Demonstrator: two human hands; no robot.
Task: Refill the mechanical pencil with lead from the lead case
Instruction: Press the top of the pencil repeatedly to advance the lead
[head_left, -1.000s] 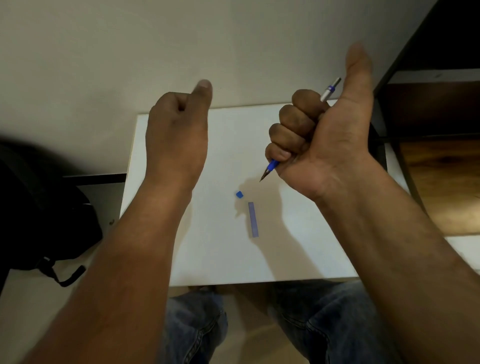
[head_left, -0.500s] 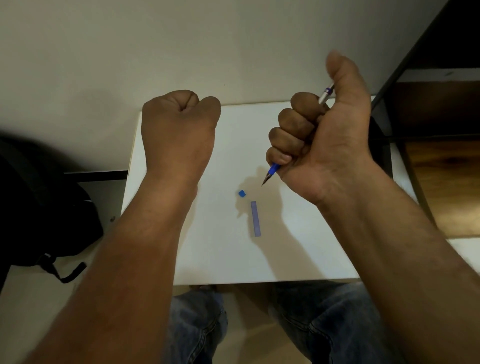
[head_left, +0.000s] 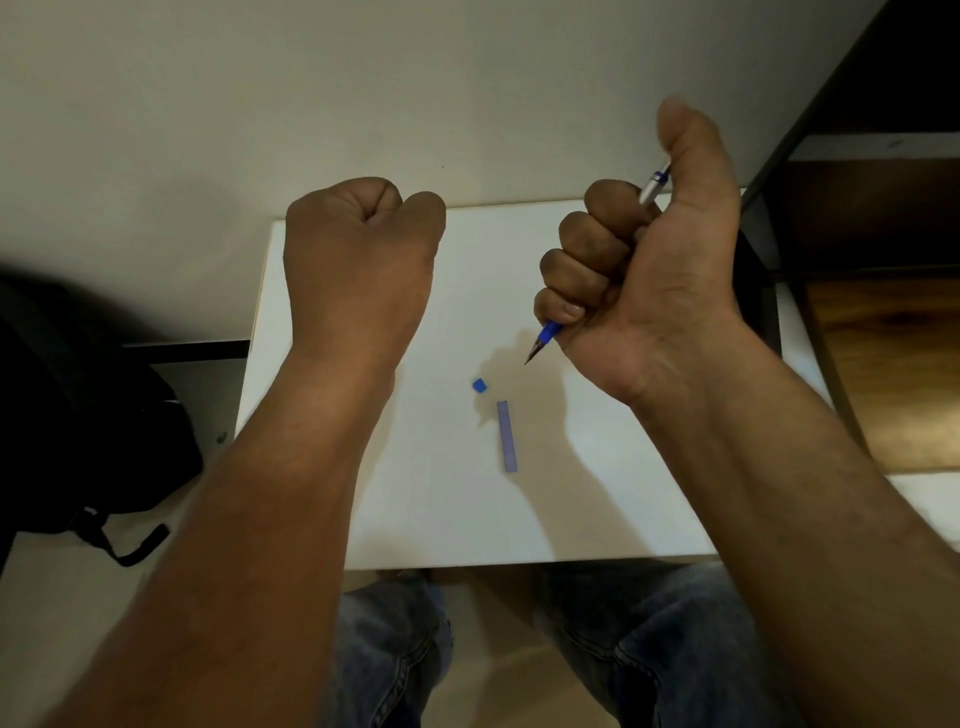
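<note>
My right hand (head_left: 639, 270) is fisted around a blue and silver mechanical pencil (head_left: 544, 340), tip pointing down-left above the table, silver top end sticking out beside my raised thumb. My left hand (head_left: 358, 260) is a closed fist held above the table's left part; I see nothing in it. On the white table (head_left: 441, 509) lies a narrow pale-blue lead case (head_left: 506, 435), lengthwise toward me, and a small blue cap (head_left: 479, 385) just beyond its far end. Both lie below and left of the pencil tip.
A black bag (head_left: 78, 415) with a strap sits on the floor at the left. A dark shelf frame (head_left: 810, 119) and a wooden surface (head_left: 893, 364) stand at the right. A pale wall is behind the table. My knees in jeans show under the table's near edge.
My left thumb has folded down, so the left hand is now a full fist. My right thumb has lowered toward the pencil's top end. The case and cap have not moved.
</note>
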